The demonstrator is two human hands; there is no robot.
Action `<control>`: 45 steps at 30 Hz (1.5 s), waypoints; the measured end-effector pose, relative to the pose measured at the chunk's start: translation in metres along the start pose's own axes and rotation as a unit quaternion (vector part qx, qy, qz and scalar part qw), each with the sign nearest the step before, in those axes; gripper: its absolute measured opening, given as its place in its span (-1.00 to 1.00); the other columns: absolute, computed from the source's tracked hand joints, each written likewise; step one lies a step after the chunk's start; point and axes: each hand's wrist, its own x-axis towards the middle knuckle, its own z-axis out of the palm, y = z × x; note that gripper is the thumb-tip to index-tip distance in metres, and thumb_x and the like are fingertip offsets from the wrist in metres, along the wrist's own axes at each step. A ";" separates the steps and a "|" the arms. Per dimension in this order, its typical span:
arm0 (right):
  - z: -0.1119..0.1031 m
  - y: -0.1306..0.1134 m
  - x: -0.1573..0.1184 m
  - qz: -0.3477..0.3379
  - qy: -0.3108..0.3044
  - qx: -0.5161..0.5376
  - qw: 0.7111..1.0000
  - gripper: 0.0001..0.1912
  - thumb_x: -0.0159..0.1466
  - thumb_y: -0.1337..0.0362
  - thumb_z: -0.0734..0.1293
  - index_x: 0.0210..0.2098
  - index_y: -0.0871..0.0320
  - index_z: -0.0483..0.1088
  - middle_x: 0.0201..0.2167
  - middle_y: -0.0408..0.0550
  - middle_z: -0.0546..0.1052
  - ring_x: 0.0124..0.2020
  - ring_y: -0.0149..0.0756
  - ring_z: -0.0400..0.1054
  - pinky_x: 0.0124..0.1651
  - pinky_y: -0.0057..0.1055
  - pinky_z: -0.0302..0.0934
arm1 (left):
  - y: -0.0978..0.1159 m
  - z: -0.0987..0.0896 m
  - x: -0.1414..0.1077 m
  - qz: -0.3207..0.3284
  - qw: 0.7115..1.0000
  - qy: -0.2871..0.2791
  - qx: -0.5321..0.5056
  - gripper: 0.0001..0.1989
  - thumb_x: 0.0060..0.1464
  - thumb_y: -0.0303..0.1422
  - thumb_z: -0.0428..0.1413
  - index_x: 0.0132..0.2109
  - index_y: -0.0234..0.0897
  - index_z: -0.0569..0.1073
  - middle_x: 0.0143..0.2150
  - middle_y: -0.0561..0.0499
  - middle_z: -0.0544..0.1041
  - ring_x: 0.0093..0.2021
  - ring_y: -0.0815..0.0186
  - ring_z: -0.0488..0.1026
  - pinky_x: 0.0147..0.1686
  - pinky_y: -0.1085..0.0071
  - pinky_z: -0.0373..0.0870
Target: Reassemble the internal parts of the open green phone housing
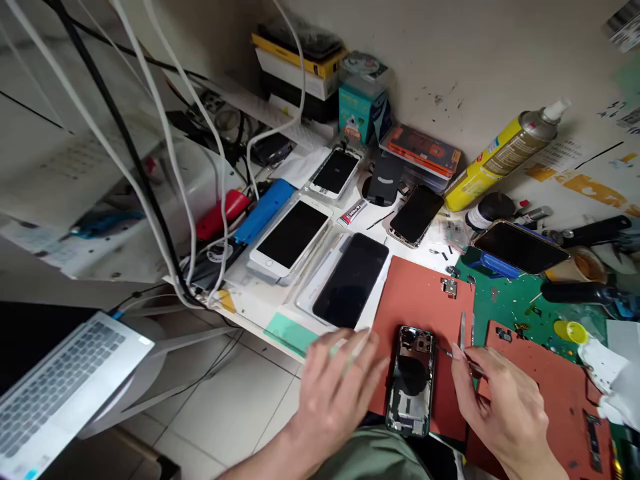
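An opened smartphone (410,383) lies with its inside showing on a reddish-brown mat (415,293), its camera end away from me. Just left of it, over the mat's edge, is my left hand (340,383), slightly blurred, fingers curled around a thin pale stick (359,345). My right hand (505,403), right of the phone, pinches metal tweezers (463,328) between thumb and fingers. Another slim metal piece extends from that grip toward the phone's upper right side; its exact kind is unclear. A small metal part (449,287) rests near the mat's top right corner.
Several phones, including a dark one (351,280) and a white one (291,237), lie on the white desk. A yellow spray can (505,157) stands at the back right. White cables (165,120) hang at left above a laptop (70,393). Another brown mat (545,400) lies right.
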 end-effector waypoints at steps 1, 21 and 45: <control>0.001 0.000 -0.002 0.001 0.009 -0.006 1.000 -0.88 0.41 0.54 0.45 -0.13 0.28 0.46 -0.38 -0.09 0.59 -0.46 -0.39 0.44 -0.33 -0.38 0.34 | -0.008 -0.006 0.002 -0.036 0.998 0.020 0.042 -0.51 0.24 -0.53 0.36 0.27 -0.42 0.50 0.15 -0.32 0.63 0.18 -0.04 0.50 0.17 0.04 0.47; 0.008 0.000 -0.019 0.064 0.024 -0.004 0.998 -0.95 0.50 0.39 0.41 -0.05 0.23 0.46 -0.36 -0.14 0.59 -0.49 -0.41 0.48 -0.26 -0.38 0.37 | -0.053 -0.015 -0.006 -0.124 0.988 0.008 0.094 -0.39 0.42 -0.34 0.23 0.50 -0.20 0.28 0.29 -0.26 0.54 0.28 -0.05 0.45 0.27 -0.08 0.46; 0.010 0.002 -0.016 0.071 0.027 0.048 0.996 -0.89 0.47 0.42 0.45 -0.02 0.24 0.49 -0.35 -0.12 0.57 -0.41 -0.36 0.55 -0.16 -0.39 0.43 | -0.077 -0.048 0.041 -0.364 0.916 -0.160 -0.059 -0.52 0.19 -0.22 0.32 0.24 -0.07 0.52 0.02 -0.06 0.57 0.00 0.11 0.49 0.09 0.10 0.49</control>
